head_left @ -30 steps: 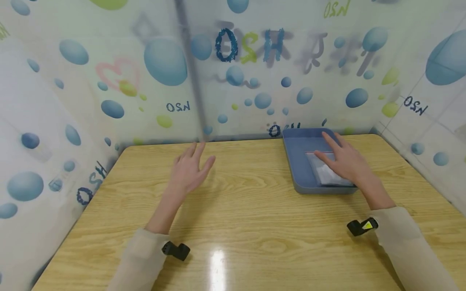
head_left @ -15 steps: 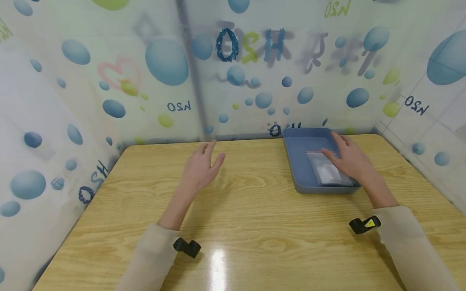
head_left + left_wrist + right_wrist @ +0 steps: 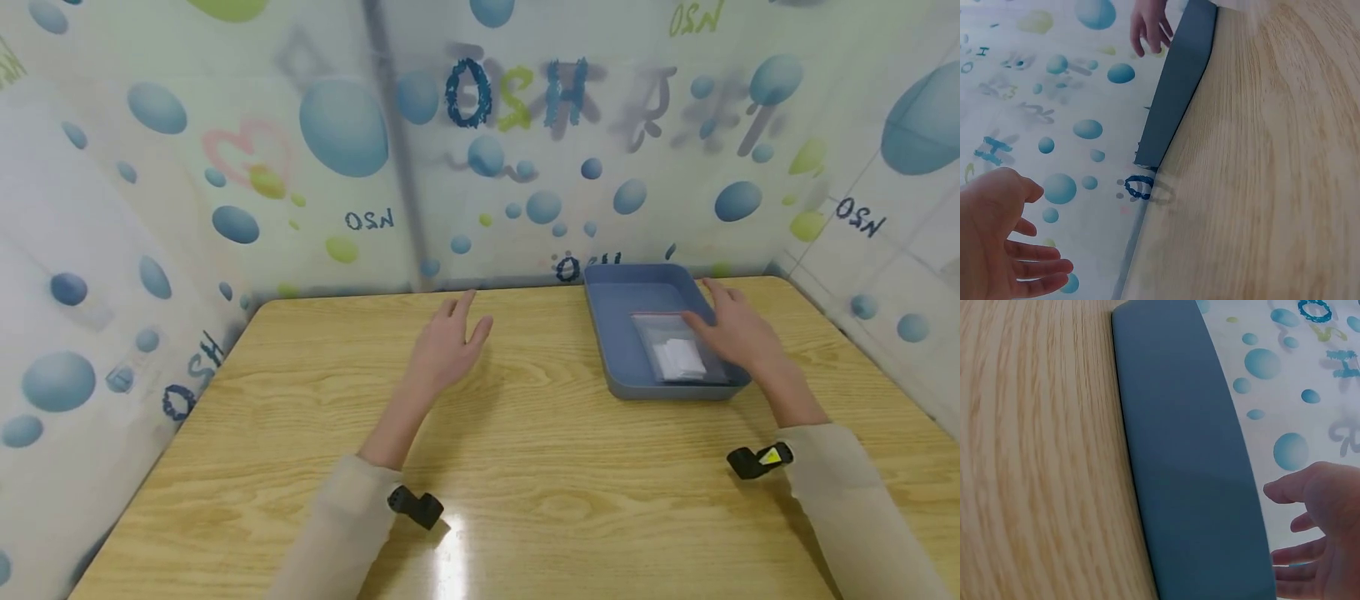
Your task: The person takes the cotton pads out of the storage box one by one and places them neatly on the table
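Seemingly mid-reach, the empty, loosely spread left hand (image 3: 444, 348) is apart from the blue tray (image 3: 624, 337) on the surface (image 3: 540, 467); the right hand (image 3: 738, 335), likewise empty, flanks it; two-handed gripping would need the left nearer.

The left grip (image 3: 446, 346) has shifted toward the right edge of the counter (image 3: 540, 467); the right grip (image 3: 738, 333) likewise, baring more of the bag (image 3: 678, 354).

Beige sleeves (image 3: 855, 500) bear black wrist cameras (image 3: 746, 463), the right one marked yellow.

Bag (image 3: 681, 354) in tray (image 3: 624, 337) — on table (image 3: 540, 467)
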Demonstrator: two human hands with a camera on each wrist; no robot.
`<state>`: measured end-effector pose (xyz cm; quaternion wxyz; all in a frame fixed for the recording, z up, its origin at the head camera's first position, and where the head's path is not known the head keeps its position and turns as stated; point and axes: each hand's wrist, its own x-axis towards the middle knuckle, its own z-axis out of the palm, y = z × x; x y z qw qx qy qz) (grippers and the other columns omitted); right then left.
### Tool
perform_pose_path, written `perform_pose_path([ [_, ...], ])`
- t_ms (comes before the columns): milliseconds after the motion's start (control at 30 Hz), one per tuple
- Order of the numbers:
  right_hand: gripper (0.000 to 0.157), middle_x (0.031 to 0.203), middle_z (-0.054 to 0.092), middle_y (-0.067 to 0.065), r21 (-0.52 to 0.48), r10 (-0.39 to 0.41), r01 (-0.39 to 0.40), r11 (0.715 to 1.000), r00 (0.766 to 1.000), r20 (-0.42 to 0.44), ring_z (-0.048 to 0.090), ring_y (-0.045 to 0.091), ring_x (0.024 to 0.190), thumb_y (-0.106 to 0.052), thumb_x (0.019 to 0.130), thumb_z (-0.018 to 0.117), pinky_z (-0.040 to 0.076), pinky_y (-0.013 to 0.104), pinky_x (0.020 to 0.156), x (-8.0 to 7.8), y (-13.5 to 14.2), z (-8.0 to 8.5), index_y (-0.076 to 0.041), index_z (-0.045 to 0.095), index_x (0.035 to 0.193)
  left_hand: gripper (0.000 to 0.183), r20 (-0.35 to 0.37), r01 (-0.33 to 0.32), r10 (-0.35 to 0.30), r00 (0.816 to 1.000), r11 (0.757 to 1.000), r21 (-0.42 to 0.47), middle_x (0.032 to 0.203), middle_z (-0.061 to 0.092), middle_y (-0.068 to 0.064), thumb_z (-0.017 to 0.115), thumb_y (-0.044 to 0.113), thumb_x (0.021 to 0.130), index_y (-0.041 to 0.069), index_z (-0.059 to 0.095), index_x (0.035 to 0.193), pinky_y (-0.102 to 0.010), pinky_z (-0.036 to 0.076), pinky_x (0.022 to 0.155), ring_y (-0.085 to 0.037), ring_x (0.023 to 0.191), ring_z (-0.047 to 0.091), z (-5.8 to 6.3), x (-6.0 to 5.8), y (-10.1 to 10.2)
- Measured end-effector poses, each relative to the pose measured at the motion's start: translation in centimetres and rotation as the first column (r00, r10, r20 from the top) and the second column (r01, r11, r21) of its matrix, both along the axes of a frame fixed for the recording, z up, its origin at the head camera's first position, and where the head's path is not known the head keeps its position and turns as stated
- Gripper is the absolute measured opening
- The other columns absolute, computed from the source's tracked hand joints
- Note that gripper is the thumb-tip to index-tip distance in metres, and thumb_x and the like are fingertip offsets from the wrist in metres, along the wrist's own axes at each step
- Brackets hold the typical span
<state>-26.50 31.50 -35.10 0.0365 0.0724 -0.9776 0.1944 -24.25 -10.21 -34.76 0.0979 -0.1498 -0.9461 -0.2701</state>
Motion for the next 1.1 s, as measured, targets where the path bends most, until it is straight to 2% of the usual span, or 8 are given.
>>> perform_pose_path([
  [133,0.076,0.144,0.024,0.049,-0.016,-0.018,0.018,1.000,1.000,0.008,0.030,0.064,0.129,-0.034,0.106,0.047,0.031,0.074,0.099,0.0,0.6,-0.3,0.016,0.015,0.152,0.062,0.037,0.027,-0.028,0.999,0.999,0.037,0.145,0.047,-0.026,0.042,0.040,0.109,0.003,0.032,0.156,-0.055,0.045,0.102,-0.041,0.128,0.051,0.1,-0.1,0.9],
  [367,0.072,0.138,0.033,0.048,-0.044,-0.023,0.024,0.999,0.999,0.024,0.039,0.061,0.123,-0.029,0.106,0.047,0.038,0.071,0.095,0.1,1.2,-0.6,0.019,0.017,0.150,0.059,0.052,0.056,-0.061,0.997,0.995,0.078,0.141,0.051,-0.022,0.044,0.037,0.109,0.003,0.035,0.155,-0.050,0.049,0.099,-0.034,0.125,0.055,0.2,0.0,2.4],
  [700,0.059,0.121,0.051,0.047,0.004,-0.023,0.023,1.000,1.000,0.013,0.054,0.059,0.108,-0.020,0.104,0.049,0.045,0.066,0.089,0.0,1.7,-0.7,0.028,0.035,0.137,0.057,0.095,0.083,-0.099,0.990,0.983,0.162,0.135,0.055,-0.021,0.047,0.036,0.108,0.003,0.037,0.154,-0.046,0.053,0.092,-0.031,0.111,0.063,0.3,-0.3,4.6],
  [867,0.046,0.109,0.060,0.042,0.008,-0.016,0.016,1.000,1.000,-0.021,0.061,0.052,0.094,-0.015,0.101,0.050,0.049,0.062,0.080,-0.2,2.0,-1.0,0.025,0.051,0.124,0.056,0.115,0.106,-0.130,0.985,0.975,0.195,0.129,0.058,-0.023,0.048,0.033,0.108,0.000,0.038,0.152,-0.044,0.054,0.088,-0.029,0.103,0.065,0.4,-0.5,5.7],
  [1100,0.040,0.106,0.062,0.038,-0.015,-0.020,0.019,1.000,1.000,-0.025,0.062,0.048,0.091,-0.015,0.101,0.051,0.050,0.060,0.076,-0.2,2.3,-1.4,0.022,0.056,0.117,0.052,0.125,0.147,-0.181,0.976,0.959,0.244,0.124,0.061,-0.020,0.049,0.029,0.108,0.000,0.040,0.151,-0.041,0.055,0.084,-0.028,0.100,0.065,0.6,-0.4,7.3],
])
